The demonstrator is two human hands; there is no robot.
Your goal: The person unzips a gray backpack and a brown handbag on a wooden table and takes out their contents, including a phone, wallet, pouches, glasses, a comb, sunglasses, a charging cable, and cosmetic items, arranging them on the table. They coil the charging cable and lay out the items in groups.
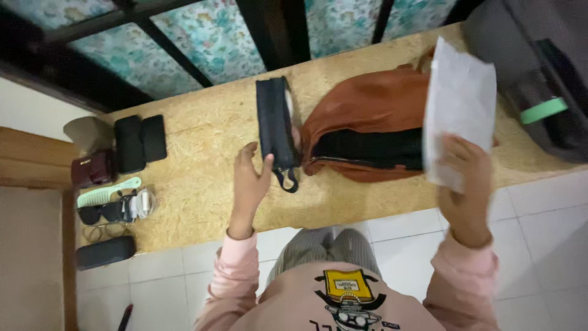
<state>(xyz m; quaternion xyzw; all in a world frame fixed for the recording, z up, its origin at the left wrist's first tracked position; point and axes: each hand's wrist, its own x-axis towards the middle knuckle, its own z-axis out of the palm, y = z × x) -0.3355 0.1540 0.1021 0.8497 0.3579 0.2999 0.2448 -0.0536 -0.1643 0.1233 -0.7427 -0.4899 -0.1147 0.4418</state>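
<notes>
Gripping the black pouch (274, 125) in the left hand (251, 178), the white packet (458, 110), pinched by the right hand (467, 184), is best kept flat beside the open brown bag (367, 122).

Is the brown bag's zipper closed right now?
No, the brown leather bag lies on the board with its zipper open, its dark inside showing beside the black pouch.

We see a rough chipboard bench (202, 135), a smooth brown leather bag (367, 104), a matt black cloth pouch (274, 122), crinkled white paper (459, 104), glossy white floor tiles (539, 245).
</notes>
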